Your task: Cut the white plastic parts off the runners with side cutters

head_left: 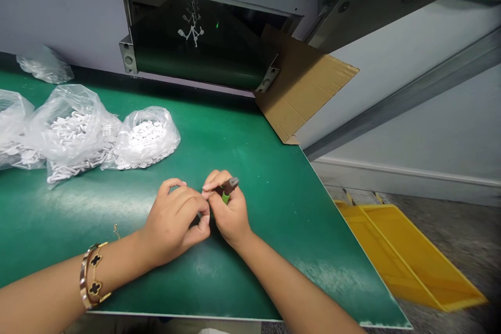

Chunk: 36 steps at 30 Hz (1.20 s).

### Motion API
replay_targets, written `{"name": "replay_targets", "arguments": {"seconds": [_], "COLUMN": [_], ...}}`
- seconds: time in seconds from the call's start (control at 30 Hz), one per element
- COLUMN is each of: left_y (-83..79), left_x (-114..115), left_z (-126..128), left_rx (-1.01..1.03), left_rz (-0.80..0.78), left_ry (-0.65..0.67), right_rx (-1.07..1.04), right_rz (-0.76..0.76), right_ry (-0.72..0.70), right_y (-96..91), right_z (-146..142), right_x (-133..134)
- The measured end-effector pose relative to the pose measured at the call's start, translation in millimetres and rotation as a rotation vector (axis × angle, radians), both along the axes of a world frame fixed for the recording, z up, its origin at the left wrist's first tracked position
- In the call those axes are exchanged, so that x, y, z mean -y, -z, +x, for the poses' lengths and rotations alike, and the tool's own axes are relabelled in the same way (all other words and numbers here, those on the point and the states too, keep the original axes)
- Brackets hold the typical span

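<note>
The green bench [235,130] has a yellow crate [415,255] off its right edge and clear bags [43,133] of white pieces [70,126] on its left. Over its middle, the left hand [176,216] curls inward, whether gripping cannot be told; the right hand [233,219] clasps a green-handled tool [230,186].

The tool [225,198] in your right hand [230,219] shows bright green below a dark grey tip. Beneath your grip, the tabletop [289,209] is plain deep green with pale glare. Nearer you than your left hand [174,219], gold-coloured bracelets [95,288] include black clover motifs edged in gold (the boldest pattern here). Beyond your grip to the left, milky clear bags [172,138] hold white pieces [146,133]; beyond to the right stands tan cardboard [305,83]. Right of your grip, the crate [420,245] is yellow.
</note>
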<state>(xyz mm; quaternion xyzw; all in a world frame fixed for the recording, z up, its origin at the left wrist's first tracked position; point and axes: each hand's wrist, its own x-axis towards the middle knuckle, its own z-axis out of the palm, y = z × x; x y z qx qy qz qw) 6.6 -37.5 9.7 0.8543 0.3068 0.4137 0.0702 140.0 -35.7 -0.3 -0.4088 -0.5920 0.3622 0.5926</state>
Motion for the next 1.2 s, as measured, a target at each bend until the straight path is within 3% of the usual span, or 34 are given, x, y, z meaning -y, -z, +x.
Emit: {"name": "replay_targets", "arguments": {"seconds": [0.13,0.67,1.2], "left_y": [-0.2,-1.8,3.2], "left_x": [0.4,-1.8,-3.3], "left_z": [-3.3,-2.9,-2.9], "left_rx": [0.07,0.05,0.021], "left_rz": [-0.019,0.026,-0.011], "left_ry": [-0.005,-0.025,-0.024], "right_rx": [-0.025,-0.037,0.152], "right_rz": [0.079,0.125,0.237], "right_ry": [-0.038,-0.145,0.002], "right_y": [-3.4,1.2,-3.0], "right_z": [0.5,5.2,9.1], "right_x": [0.9,1.7,-0.4]}}
